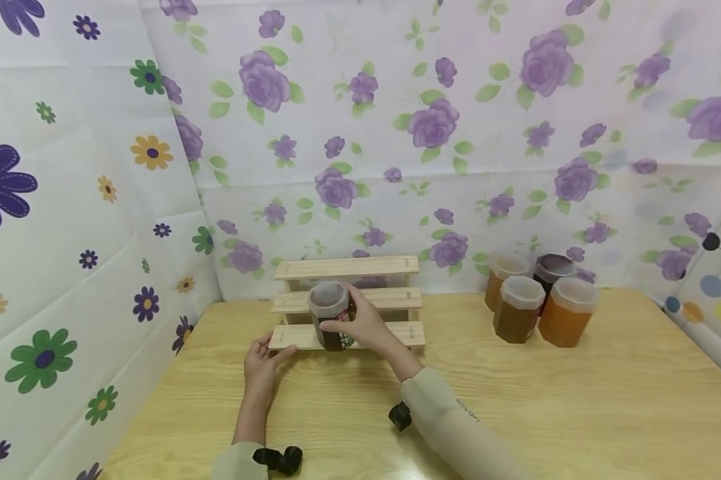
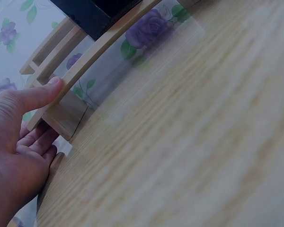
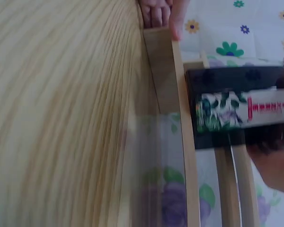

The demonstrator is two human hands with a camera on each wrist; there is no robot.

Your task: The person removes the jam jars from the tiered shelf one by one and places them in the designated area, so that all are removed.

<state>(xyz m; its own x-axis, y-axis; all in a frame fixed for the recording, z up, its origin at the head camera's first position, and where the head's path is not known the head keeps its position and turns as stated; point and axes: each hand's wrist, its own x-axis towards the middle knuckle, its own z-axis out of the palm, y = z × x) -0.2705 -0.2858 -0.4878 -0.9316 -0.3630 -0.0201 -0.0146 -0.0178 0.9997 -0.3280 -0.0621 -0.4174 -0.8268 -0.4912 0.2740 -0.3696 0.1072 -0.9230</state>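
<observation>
A three-step wooden rack (image 1: 346,268) stands on the table against the back cloth. My right hand (image 1: 366,325) grips a dark jar (image 1: 330,320) with a translucent lid, thumb across its front. The jar is upright at the lowest step, its base right at the step's board in the right wrist view, where its printed label (image 3: 246,109) shows. My left hand (image 1: 261,367) holds the left end of the lowest step. In the left wrist view its thumb (image 2: 49,90) lies on the board and its fingers curl under the end.
Several lidded jars stand in a group at the back right: a brown one (image 1: 518,320), an orange one (image 1: 567,323), a dark one (image 1: 549,270) and an amber one (image 1: 498,283). Flowered cloths (image 1: 360,133) hang behind and at both sides of the wooden table (image 1: 516,413).
</observation>
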